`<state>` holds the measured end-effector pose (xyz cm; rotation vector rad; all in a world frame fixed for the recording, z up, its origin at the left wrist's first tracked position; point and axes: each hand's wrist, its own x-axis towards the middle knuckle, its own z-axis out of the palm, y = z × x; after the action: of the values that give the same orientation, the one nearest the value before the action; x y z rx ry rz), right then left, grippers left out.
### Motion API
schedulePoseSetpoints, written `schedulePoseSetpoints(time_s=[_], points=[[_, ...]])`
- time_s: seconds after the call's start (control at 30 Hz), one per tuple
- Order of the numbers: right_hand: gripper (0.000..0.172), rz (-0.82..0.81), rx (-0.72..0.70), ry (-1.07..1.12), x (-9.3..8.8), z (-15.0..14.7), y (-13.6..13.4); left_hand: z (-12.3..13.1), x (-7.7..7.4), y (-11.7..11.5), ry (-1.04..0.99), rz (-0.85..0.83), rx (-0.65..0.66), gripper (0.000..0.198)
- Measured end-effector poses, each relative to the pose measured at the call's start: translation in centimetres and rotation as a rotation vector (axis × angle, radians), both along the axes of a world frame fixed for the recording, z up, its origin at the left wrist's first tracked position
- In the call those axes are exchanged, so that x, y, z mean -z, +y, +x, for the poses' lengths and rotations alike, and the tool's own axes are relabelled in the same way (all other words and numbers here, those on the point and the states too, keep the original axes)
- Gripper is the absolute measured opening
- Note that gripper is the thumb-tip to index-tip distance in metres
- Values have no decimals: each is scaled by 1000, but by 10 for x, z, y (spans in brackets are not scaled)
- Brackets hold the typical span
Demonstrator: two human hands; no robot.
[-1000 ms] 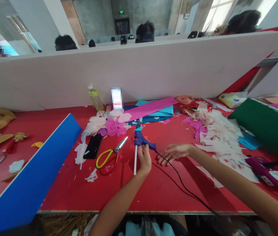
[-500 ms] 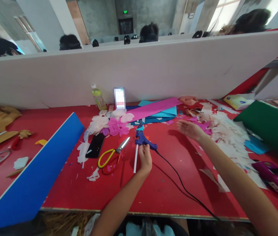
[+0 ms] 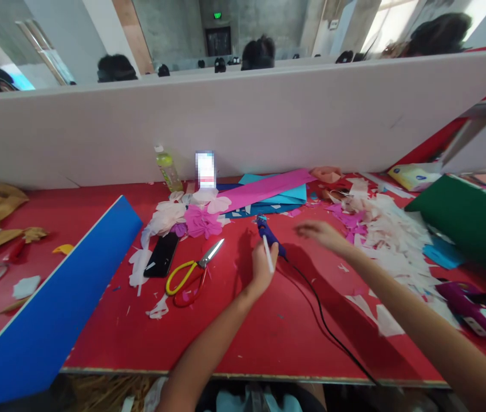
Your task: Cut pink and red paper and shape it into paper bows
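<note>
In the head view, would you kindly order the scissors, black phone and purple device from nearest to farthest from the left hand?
1. Scissors: left of the left hand.
2. Black phone: farther left, past the scissors.
3. Purple device: far right.

A red table (image 3: 294,343) spreads across the foreground, its front edge worn and pale; along its back runs a long off-white partition (image 3: 131,134), faintly scuffed, its top edge rising towards the right; an upright blue board (image 3: 58,303) slants across the table's left side, and a dark green board (image 3: 461,223) leans at its right; beyond the partition stands a mottled grey concrete wall (image 3: 266,26) with a dark doorway (image 3: 218,42) under a small lit green sign (image 3: 217,15); a pale pillar (image 3: 100,28) adjoins a brown strip (image 3: 126,26); bright light (image 3: 391,20) shows at upper right.
</note>
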<state>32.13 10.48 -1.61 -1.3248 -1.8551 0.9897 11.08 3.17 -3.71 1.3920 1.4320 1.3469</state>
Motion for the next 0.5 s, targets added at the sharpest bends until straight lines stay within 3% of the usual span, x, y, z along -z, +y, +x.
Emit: schedulePoseSetpoints(time_s=[0.07, 0.2, 0.27, 0.4, 0.5], points=[[27, 43, -191, -74, 1, -28, -30, 7, -6, 9, 57, 26, 38, 12], [21, 208, -18, -237, 2, -43, -49, 24, -10, 26, 179, 52, 155, 11], [16, 228, 79, -280, 3, -33, -45, 34, -9, 34, 239, 79, 220, 12], [17, 219, 131, -245, 3, -2, -33, 54, -7, 46, 331, 174, 368, 22], [21, 155, 224, -279, -1, 29, -23, 55, -4, 46, 368, 216, 442, 27]])
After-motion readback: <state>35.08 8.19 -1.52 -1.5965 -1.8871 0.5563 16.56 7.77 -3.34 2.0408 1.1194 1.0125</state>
